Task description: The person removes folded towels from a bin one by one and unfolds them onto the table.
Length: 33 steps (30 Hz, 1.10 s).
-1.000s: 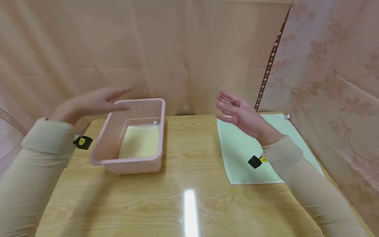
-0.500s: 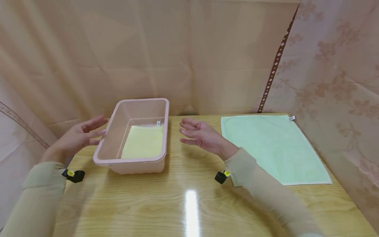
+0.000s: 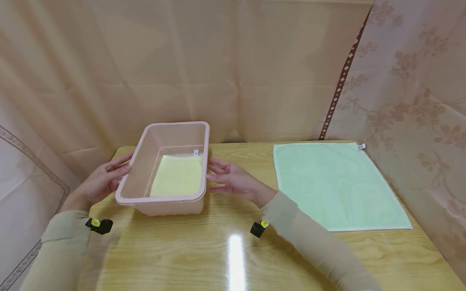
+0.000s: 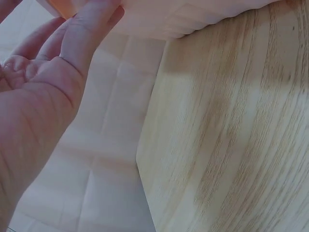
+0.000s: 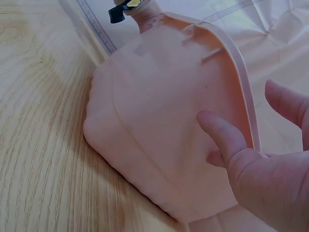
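Note:
A pink plastic basin point(image 3: 160, 200) stands on the left part of the wooden table. Folded inside it lies a yellow towel point(image 3: 178, 176) with a small white tag. My left hand point(image 3: 100, 182) is at the basin's left rim, its extended fingertips touching there; the left wrist view has those fingers reaching up beneath the rim. On the opposite side, my right hand point(image 3: 238, 180) has its fingers spread right at the right rim. The right wrist view shows the right hand point(image 5: 270, 183) beside the basin's outer wall point(image 5: 154, 106), holding nothing.
A light green towel point(image 3: 335, 186) lies spread flat on the right side of the wooden table point(image 3: 189, 250). Beige curtain cloth point(image 3: 204, 60) hangs behind the table, with patterned cloth point(image 3: 418, 101) along the right. The table's left edge is close to the basin.
Both hands have come down to the basin's sides, the right one moving left from above the green towel. The basin and towels have kept their places on the table.

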Motion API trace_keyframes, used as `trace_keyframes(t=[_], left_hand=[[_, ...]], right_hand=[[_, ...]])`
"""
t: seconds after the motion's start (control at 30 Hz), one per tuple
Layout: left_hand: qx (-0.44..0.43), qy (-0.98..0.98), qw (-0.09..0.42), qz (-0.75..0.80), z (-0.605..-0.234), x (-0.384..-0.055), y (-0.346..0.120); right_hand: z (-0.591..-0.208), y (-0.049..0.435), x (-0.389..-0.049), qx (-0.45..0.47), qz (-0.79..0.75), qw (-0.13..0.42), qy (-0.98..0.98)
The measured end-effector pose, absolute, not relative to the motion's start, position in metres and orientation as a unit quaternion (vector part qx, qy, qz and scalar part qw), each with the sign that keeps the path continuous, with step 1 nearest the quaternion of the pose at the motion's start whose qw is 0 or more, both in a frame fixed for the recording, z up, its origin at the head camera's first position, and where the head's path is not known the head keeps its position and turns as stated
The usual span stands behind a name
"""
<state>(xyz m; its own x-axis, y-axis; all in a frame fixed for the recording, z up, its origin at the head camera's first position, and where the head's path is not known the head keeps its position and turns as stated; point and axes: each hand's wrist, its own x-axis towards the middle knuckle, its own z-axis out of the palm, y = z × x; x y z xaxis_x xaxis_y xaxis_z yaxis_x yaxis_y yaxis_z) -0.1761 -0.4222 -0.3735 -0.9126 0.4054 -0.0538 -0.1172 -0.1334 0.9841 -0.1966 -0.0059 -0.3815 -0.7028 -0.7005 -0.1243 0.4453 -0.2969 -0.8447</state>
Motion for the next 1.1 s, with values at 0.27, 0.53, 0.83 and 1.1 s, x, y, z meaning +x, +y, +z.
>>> trace_keyframes(t=[0.27,0.53,0.83,1.1], left_hand=[[0.101,0.641,0.168,0.742,-0.37,-0.175,-0.42],[0.095,0.63,0.17,0.752,-0.369,-0.171,-0.426],[0.075,0.637,0.166,0.75,-0.366,-0.168,-0.444],[0.049,0.64,0.161,0.749,-0.369,-0.164,-0.463]], right_hand=[[-0.379,-0.015,-0.193,-0.141,-0.779,0.352,0.499],[-0.379,-0.026,-0.19,-0.14,-0.776,0.351,0.505],[-0.381,-0.046,-0.185,-0.148,-0.777,0.343,0.506],[-0.384,-0.069,-0.182,-0.151,-0.777,0.338,0.509]])
